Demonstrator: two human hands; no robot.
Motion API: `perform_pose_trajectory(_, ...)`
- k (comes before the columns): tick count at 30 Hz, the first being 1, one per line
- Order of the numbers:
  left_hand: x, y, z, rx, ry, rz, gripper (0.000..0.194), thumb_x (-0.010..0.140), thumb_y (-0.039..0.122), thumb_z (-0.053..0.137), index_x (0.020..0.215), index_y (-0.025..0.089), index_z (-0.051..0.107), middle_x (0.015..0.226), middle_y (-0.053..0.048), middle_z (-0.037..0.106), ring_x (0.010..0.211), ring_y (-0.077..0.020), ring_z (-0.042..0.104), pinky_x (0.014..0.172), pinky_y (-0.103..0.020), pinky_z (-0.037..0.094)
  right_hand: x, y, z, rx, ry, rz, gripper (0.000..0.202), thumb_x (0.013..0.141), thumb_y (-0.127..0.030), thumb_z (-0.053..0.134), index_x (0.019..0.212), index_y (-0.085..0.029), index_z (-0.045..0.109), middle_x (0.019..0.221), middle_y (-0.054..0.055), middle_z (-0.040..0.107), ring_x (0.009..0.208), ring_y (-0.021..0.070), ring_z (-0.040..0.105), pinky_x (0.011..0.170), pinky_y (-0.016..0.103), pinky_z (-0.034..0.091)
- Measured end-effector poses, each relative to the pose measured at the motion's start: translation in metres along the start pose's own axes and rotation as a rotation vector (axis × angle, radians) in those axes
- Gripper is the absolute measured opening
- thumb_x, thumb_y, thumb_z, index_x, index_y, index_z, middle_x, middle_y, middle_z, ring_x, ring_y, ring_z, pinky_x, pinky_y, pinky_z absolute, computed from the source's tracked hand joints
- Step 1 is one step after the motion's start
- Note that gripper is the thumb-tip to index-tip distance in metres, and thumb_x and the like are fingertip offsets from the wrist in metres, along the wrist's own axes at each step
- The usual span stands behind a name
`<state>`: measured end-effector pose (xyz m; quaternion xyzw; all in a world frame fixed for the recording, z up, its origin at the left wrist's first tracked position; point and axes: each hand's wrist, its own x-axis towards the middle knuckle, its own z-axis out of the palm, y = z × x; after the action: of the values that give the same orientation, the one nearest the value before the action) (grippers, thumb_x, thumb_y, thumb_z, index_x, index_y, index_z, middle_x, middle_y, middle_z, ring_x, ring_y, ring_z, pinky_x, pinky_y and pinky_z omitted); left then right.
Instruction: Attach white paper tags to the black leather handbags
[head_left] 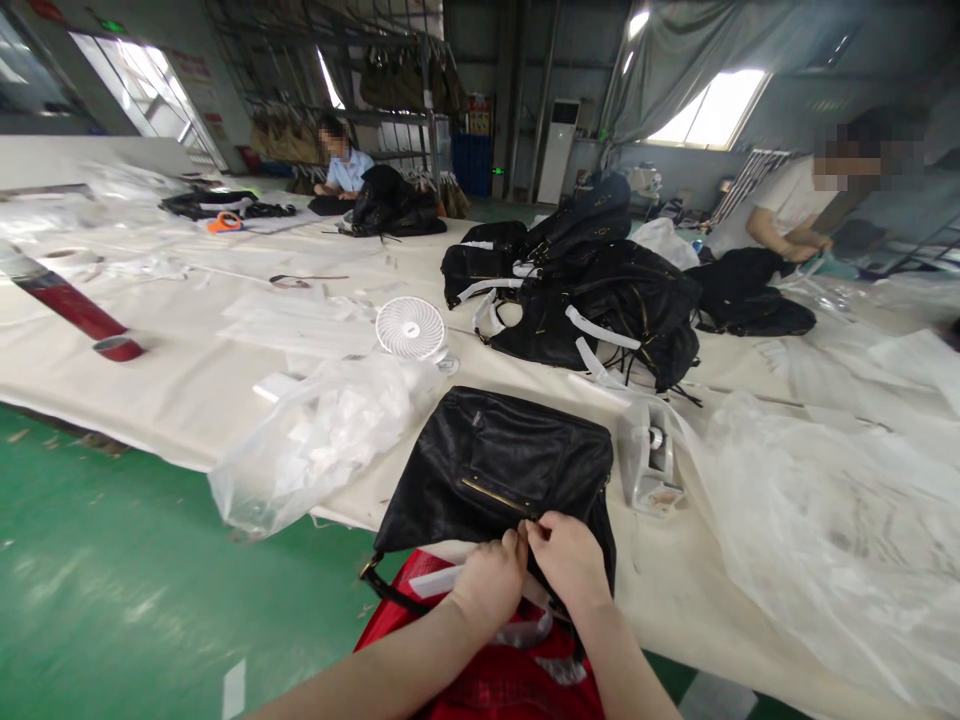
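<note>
A black bag with a gold zipper lies at the table's front edge, its lower part hanging toward the wearer. My left hand and my right hand meet at the bag's near edge, fingers pinched together. Both seem to grip that edge; the exact spot between the fingertips is too small to make out. A strap with a metal buckle hangs at the bag's lower left. Below the hands, a white strip lies over red cloth.
Left of the bag are a clear plastic bag and a white fan. A tape dispenser and plastic sheeting are to the right. Several black bags are piled behind. Two people sit or stand across the table.
</note>
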<state>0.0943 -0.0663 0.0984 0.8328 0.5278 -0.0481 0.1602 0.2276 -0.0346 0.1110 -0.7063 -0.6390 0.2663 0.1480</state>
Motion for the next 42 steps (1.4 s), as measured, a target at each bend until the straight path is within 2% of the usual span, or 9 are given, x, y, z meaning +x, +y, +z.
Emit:
perform_pose_trajectory(6,0.009,-0.002,0.005,-0.71,0.025,-0.207,0.018,0.086,0.013,0.046,0.094,0.014,0.062,0.091,-0.012,0.061,0.091,-0.0275,0.059,0.086,-0.041,0.045,-0.006,0.018,0.014,0.256,-0.055,0.036,0.034,0.087,-0.045,0.051,0.06,-0.026,0.055,0.053,0.002,0.059,0.048,0.0166,0.051,0.053,0.031,0.035)
perform_pose_trajectory(10,0.016,-0.006,0.009,-1.178,0.002,-0.293,0.027,0.091,0.034,0.045,0.068,0.02,0.051,0.064,0.0,0.047,0.062,-0.0167,0.051,0.064,-0.03,0.043,-0.01,0.024,0.02,0.444,-0.092,0.179,0.042,0.082,-0.055,0.057,0.054,-0.024,0.053,0.046,-0.001,0.054,0.041,0.015,0.049,0.048,0.03,0.036)
perform_pose_trajectory(14,0.015,-0.012,0.003,-1.625,-0.238,-0.285,0.025,0.084,0.044,0.05,0.076,0.02,0.05,0.052,0.01,0.028,0.039,-0.0068,0.018,0.043,-0.022,0.019,-0.012,0.022,0.021,0.758,-0.241,0.292,0.046,0.075,-0.065,0.062,0.069,-0.019,0.067,0.048,-0.001,0.056,0.043,0.0155,0.052,0.044,0.027,0.034)
perform_pose_trajectory(17,0.012,-0.019,-0.003,-1.99,-0.456,-0.24,0.028,0.071,0.04,0.066,0.083,0.016,0.057,0.052,0.01,0.032,0.038,-0.0035,0.015,0.042,-0.02,0.012,-0.011,0.018,0.024,1.15,-0.338,0.29,0.05,0.069,-0.063,0.07,0.085,-0.016,0.073,0.067,0.003,0.069,0.065,0.0186,0.063,0.058,0.028,0.046)
perform_pose_trajectory(22,0.0,-0.038,-0.015,-1.712,-0.467,-0.25,0.06,0.069,0.068,0.06,0.091,0.012,0.064,0.061,-0.003,0.061,0.04,-0.0112,0.045,0.04,-0.024,0.029,-0.002,0.015,0.037,1.339,-0.183,0.404,0.041,0.058,-0.053,0.083,0.069,-0.015,0.071,0.059,0.001,0.066,0.058,0.0161,0.06,0.058,0.028,0.048)
perform_pose_trajectory(26,-0.026,-0.062,-0.027,-1.448,-0.568,-0.119,0.065,0.07,0.073,0.06,0.103,0.016,0.062,0.062,0.001,0.061,0.042,-0.0107,0.046,0.043,-0.022,0.031,0.011,0.015,0.045,1.289,0.003,0.55,0.042,0.055,-0.052,0.086,0.064,-0.016,0.067,0.058,0.001,0.067,0.052,0.0139,0.057,0.05,0.026,0.047)
perform_pose_trajectory(29,-0.049,-0.079,-0.033,-1.312,-0.565,-0.066,0.054,0.072,0.068,0.064,0.092,0.018,0.062,0.064,0.002,0.057,0.048,-0.0097,0.046,0.046,-0.021,0.033,0.016,0.018,0.041,1.264,-0.053,0.576,0.05,0.067,-0.064,0.073,0.068,-0.014,0.069,0.063,0.006,0.069,0.05,0.0128,0.057,0.045,0.024,0.046)
perform_pose_trajectory(33,-0.076,-0.101,-0.032,-1.145,-0.485,-0.139,0.038,0.079,0.058,0.057,0.079,0.02,0.054,0.064,0.002,0.053,0.05,-0.011,0.047,0.047,-0.022,0.034,0.011,0.029,0.023,1.175,-0.214,0.506,0.068,0.08,-0.074,0.047,0.078,-0.011,0.073,0.084,0.015,0.075,0.054,0.0149,0.062,0.045,0.026,0.049)
perform_pose_trajectory(42,-0.1,-0.14,-0.024,-0.948,-0.344,-0.276,0.017,0.076,0.036,0.047,0.073,0.021,0.054,0.061,0.001,0.061,0.049,-0.0135,0.049,0.046,-0.023,0.032,-0.009,0.044,-0.001,0.5,0.172,0.105,0.042,0.082,-0.057,0.057,0.091,-0.02,0.071,0.082,0.008,0.073,0.075,0.0227,0.068,0.071,0.035,0.055)
